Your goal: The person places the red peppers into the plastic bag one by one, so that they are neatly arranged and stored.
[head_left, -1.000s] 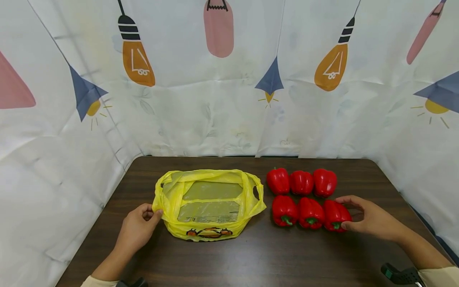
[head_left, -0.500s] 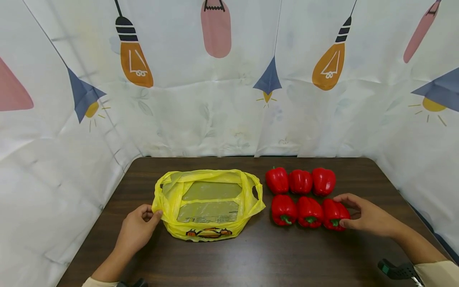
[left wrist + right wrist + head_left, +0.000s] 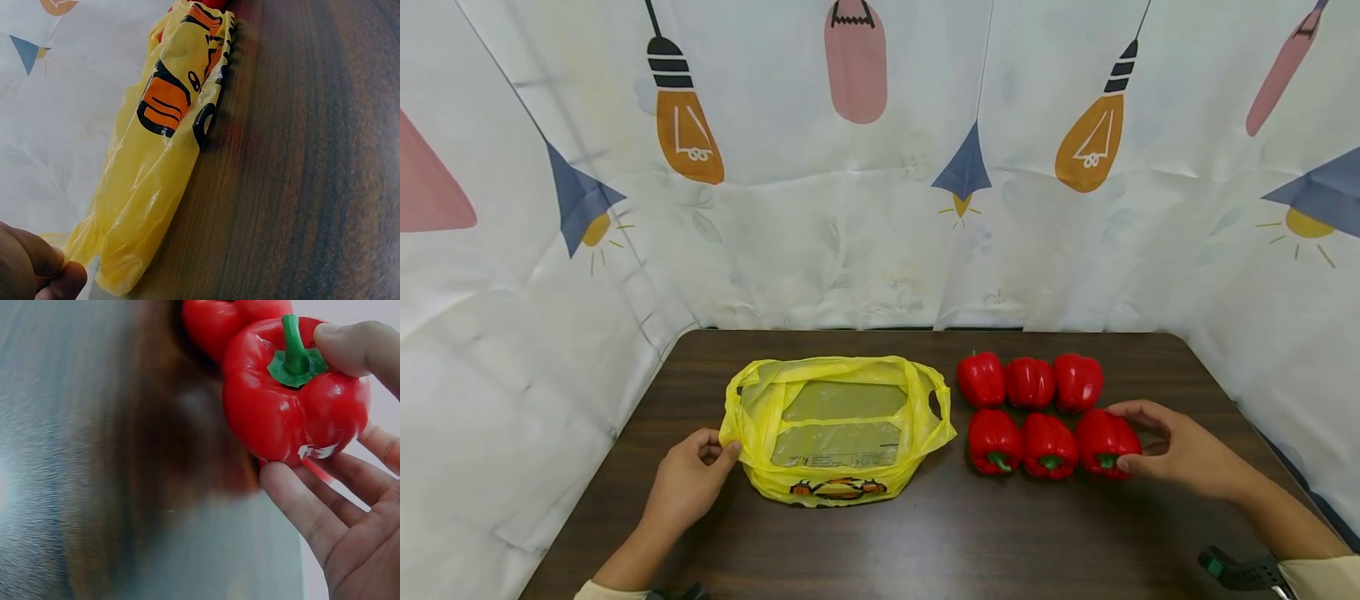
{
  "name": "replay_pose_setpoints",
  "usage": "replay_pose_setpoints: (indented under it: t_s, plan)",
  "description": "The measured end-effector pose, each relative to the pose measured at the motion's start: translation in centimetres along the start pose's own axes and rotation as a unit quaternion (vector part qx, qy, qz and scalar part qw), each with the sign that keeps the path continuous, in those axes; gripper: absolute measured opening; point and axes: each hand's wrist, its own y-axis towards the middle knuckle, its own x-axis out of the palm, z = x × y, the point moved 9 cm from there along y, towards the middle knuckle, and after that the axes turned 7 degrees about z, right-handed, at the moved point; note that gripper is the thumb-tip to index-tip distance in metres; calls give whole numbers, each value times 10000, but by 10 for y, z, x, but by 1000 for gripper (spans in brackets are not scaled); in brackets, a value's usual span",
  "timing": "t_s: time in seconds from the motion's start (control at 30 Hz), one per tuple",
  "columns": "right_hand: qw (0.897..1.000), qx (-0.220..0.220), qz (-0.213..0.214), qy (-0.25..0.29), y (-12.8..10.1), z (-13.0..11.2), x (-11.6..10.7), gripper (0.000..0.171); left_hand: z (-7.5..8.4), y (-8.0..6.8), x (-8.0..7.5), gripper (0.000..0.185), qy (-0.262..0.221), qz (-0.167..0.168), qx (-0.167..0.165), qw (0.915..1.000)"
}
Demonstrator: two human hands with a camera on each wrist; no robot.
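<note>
A yellow plastic bag [image 3: 850,492] lies with its mouth spread wide on the brown table, showing its inside in the head view. My left hand [image 3: 688,479] pinches its left edge between thumb and fingers; the left wrist view shows the pinched film and the printed side of the bag [image 3: 144,187]. At the right, my right hand [image 3: 1183,454] grips a red bell pepper [image 3: 1107,443], the rightmost of the front row. In the right wrist view the thumb [image 3: 359,347] presses beside the green stem [image 3: 294,353], with fingers round the pepper's other side.
Two more red bell peppers [image 3: 1049,446] stand left of the held one in the front row. Behind them is a row of three peppers [image 3: 1030,382]. A white printed curtain [image 3: 850,250] hangs beyond the table's [image 3: 880,550] far edge and at both sides.
The gripped pepper has shifted slightly up and to the right in the head view, with my right hand. The left hand and the bag have stayed in place.
</note>
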Motion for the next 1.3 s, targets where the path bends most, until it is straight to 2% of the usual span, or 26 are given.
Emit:
replay_pose_setpoints:
  t_s: [0.27, 0.53, 0.7, 1.1, 1.3]
  plan:
    - [9996, -177, 167, 120, 4, -26, -13, 63, 1, 0, -1, 36, 34, 63, 48, 10000]
    - [9971, -320, 360, -588, 14, -47, -18, 63, -3, 1, 0, 41, -21, 39, 68, 10000]
    - [9965, -380, 371, -647, 20, -58, -14, 66, -2, 1, 0, 41, 0, 35, 38, 10000]
    - [9963, -782, 257, -260, 34, -90, 3, 66, 1, 1, -1, 40, 1, 41, 107, 9999]
    - [9976, -633, 130, -246, 40, -97, 15, 71, 2, 0, 0, 40, -37, 12, 89, 10000]
